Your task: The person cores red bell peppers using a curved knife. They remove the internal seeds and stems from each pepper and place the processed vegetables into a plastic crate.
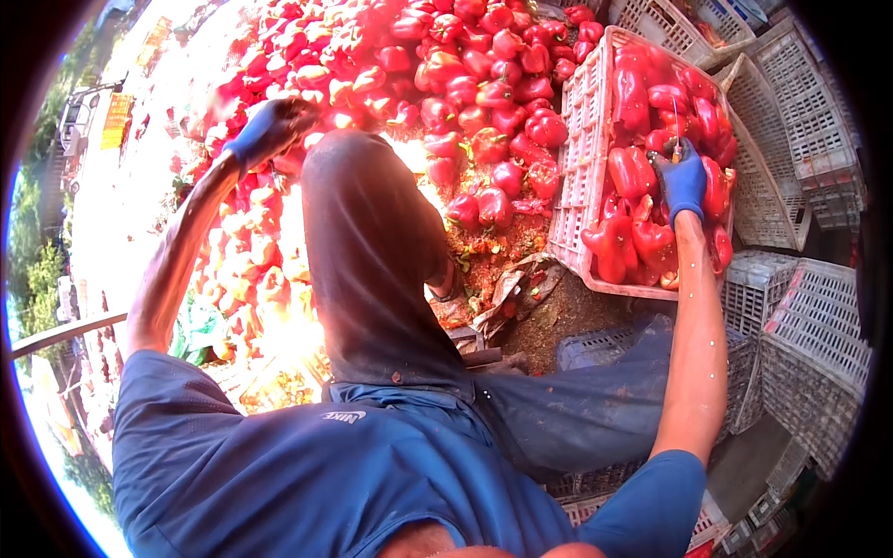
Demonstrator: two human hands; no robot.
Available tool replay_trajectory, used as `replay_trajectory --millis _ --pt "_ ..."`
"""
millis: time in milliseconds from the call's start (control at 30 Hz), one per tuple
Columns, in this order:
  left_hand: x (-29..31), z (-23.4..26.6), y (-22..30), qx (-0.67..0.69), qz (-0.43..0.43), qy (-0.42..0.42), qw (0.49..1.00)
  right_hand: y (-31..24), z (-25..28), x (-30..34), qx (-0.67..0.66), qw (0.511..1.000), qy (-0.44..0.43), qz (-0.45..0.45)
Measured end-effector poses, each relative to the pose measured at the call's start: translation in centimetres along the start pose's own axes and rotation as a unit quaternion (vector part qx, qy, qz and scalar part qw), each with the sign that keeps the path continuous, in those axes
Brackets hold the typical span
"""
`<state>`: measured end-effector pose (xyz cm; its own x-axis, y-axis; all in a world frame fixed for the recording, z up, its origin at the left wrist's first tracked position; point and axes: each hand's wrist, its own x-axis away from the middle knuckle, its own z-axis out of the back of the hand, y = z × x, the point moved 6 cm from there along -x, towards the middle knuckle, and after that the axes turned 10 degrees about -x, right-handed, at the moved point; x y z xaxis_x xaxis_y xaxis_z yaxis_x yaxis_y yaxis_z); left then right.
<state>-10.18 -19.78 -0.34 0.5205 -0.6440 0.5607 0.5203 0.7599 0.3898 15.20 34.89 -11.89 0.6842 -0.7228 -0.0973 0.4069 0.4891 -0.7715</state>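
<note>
My left hand (272, 133), in a blue and dark glove, reaches out beside my raised knee over a large heap of red bell peppers (484, 93). Its fingers are loosely bent and apart, and I see nothing held in them. My right hand (684, 179), gloved the same way, is over a pale plastic crate (581, 158) filled with red bell peppers (633, 173). Those fingers are closed around a small knife (676, 116), whose thin blade points up and away from me. The handle is mostly hidden by the glove.
Empty slatted crates (763, 158) are stacked to the right of the filled one, with more crates (814, 344) nearer me. Pepper scraps (498, 256) and a torn sack-like piece (512, 288) litter the ground by my foot. Strong glare washes out the left side.
</note>
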Motion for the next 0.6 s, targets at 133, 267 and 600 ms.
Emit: replay_trajectory --millis 133,267,600 --pt "16.1 -11.1 -7.7 -0.003 0.097 -0.276 0.956 2.5 0.1 -1.1 -0.113 0.992 -0.03 0.046" --pt "32.5 -23.5 -11.4 0.045 0.143 -0.553 0.819 4.0 -0.5 -1.8 -0.145 0.988 -0.051 0.011" --pt "-2.2 -14.8 -10.5 0.268 0.12 0.166 0.941 3.8 0.3 -1.1 -0.121 0.992 -0.043 0.011"
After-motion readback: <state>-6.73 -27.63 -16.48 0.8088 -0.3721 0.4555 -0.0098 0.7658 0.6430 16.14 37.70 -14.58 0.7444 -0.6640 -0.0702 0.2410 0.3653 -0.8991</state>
